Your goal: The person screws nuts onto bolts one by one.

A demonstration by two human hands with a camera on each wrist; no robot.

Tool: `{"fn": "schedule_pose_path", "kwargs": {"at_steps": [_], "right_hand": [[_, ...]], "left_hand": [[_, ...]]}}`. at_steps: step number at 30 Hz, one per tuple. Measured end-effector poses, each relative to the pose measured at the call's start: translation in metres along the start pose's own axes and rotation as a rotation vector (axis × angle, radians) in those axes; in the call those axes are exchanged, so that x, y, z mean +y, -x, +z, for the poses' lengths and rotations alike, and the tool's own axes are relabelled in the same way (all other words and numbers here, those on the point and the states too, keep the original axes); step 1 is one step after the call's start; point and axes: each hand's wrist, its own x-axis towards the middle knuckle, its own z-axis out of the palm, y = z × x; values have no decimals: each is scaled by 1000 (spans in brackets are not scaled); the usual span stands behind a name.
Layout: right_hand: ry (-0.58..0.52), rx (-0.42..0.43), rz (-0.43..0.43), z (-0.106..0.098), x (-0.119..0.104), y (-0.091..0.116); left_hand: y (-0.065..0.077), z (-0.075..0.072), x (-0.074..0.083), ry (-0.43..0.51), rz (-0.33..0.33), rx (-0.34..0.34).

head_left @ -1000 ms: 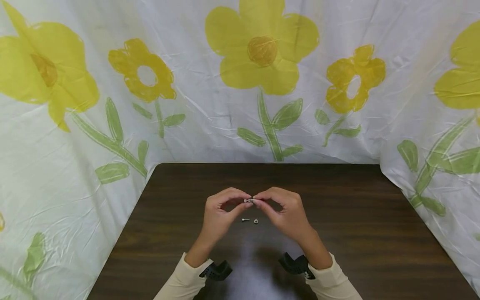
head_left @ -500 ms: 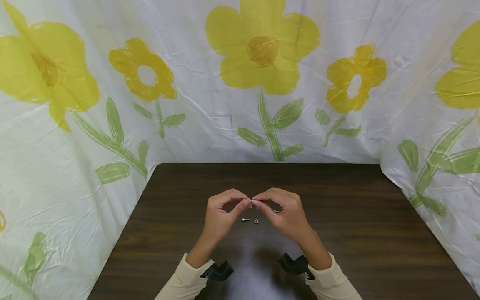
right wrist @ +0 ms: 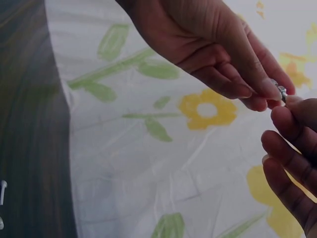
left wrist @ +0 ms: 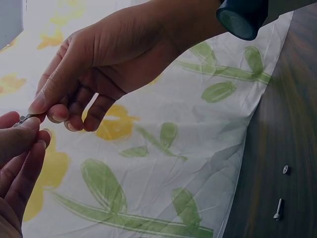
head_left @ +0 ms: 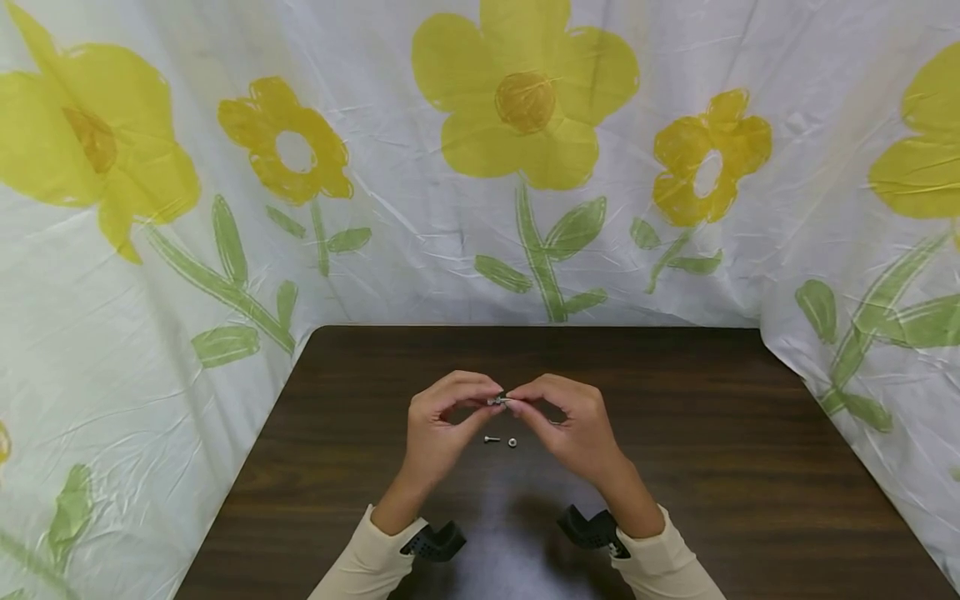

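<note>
My left hand (head_left: 441,423) and right hand (head_left: 573,421) meet fingertip to fingertip above the table. Between them is a small silver bolt (head_left: 498,401), lying roughly level. Left thumb and index finger pinch its left end, while the right thumb and index finger pinch the thin end on the right. A wider piece shows along the bolt, but fingers hide whether it is a nut. In the right wrist view, the metal (right wrist: 281,90) peeks out between the fingertips. Below the hands, a second bolt (head_left: 491,439) lies beside a loose nut (head_left: 512,443).
The dark wooden table (head_left: 300,467) spreads around the hands. A white curtain (head_left: 420,275) with yellow flowers hangs behind it and along both sides. Each wrist carries a black camera mount (head_left: 433,542).
Half a second ago the left fingertips covered most of the held bolt; now they are drawn back slightly left and it shows again. The right hand and the loose pieces stay put.
</note>
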Motion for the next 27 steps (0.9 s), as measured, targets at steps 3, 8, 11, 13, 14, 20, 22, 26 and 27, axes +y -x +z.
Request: {"fn": "schedule_pose_path", "kwargs": {"at_steps": [3, 8, 11, 13, 14, 20, 22, 26, 27], "right_hand": [[-5, -2, -3, 0, 0, 0], [-8, -2, -10, 0, -1, 0], [-8, -1, -14, 0, -1, -1], [-9, -1, -17, 0, -1, -1], [-10, -2, -19, 1, -1, -1], [-1, 1, -19, 1, 0, -1], [1, 4, -18, 1, 0, -1], [-8, 2, -16, 2, -1, -1], [-12, 2, -15, 2, -2, -1]], "left_hand": [[0, 0, 0, 2, 11, 2], [1, 1, 0, -8, -8, 5], [1, 1, 0, -13, -13, 10], [1, 0, 0, -18, -13, 14], [1, 0, 0, -21, -15, 16], [2, 1, -1, -53, -45, 22], [2, 1, -2, -65, -50, 24], [3, 1, -2, -87, -53, 29], [3, 1, -2, -91, -56, 29]]}}
